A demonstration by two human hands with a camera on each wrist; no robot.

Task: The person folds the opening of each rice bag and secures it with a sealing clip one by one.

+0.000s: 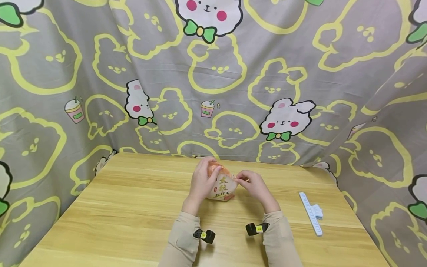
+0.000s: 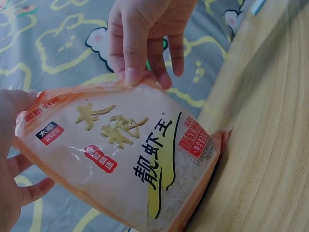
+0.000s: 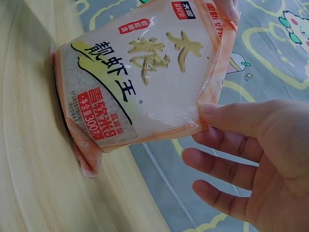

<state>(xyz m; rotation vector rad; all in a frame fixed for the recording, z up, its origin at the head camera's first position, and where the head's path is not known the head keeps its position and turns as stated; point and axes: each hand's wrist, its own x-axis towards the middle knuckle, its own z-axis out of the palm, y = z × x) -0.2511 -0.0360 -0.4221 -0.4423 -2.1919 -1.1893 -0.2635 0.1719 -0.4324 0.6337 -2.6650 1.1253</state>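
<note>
A small orange and white bag of rice (image 1: 221, 187) stands on the wooden table, its printed front towards me. In the left wrist view, white grains show through a window low on the rice bag (image 2: 181, 193). My left hand (image 1: 202, 180) grips the bag's upper left edge, thumb at the front. At the upper right corner my right hand (image 1: 251, 182) pinches the bag between thumb and forefinger. The right wrist view shows that pinch, the other fingers of the right hand (image 3: 241, 150) being loosely bent and off the bag. The bag's back is hidden.
A light blue bag sealing clip (image 1: 311, 215) lies on the table (image 1: 116, 207) to the right of my right arm. Behind the table and along both sides hangs a grey curtain (image 1: 230, 100) with cartoon prints. Black wrist cameras sit on both sleeves.
</note>
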